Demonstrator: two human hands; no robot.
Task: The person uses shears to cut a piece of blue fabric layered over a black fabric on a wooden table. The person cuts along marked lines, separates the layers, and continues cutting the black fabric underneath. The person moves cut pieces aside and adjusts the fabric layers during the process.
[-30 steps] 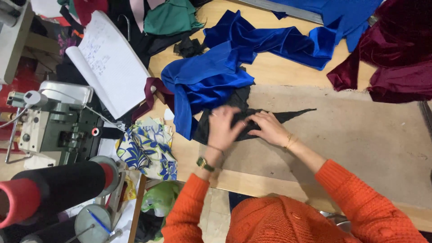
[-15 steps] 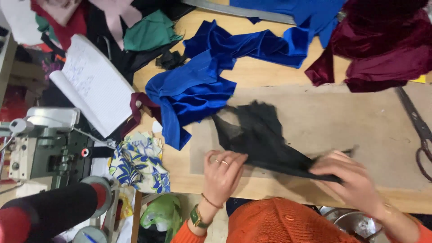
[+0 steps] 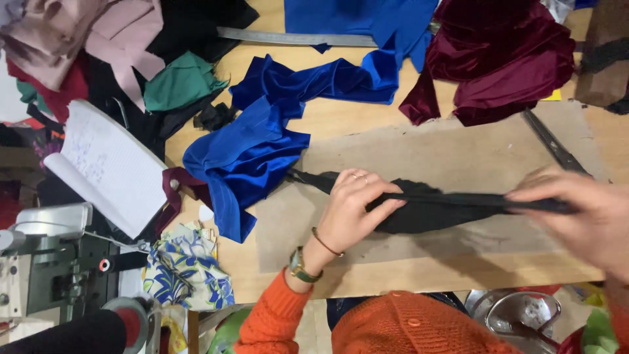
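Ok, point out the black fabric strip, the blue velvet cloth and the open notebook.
black fabric strip [image 3: 439, 208]: head view, its bunched middle between the hands.
blue velvet cloth [image 3: 252, 154]: head view, its wide folded lower part.
open notebook [image 3: 108, 167]: head view, its white page.

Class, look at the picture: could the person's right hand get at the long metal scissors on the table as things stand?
Probably yes. The right hand lies just below the long metal scissors with bare board between, but its fingers already grip the black fabric strip.

No packages, labels, signs or screens visible.

Head camera, steeply down, close above table [image 3: 458, 151]
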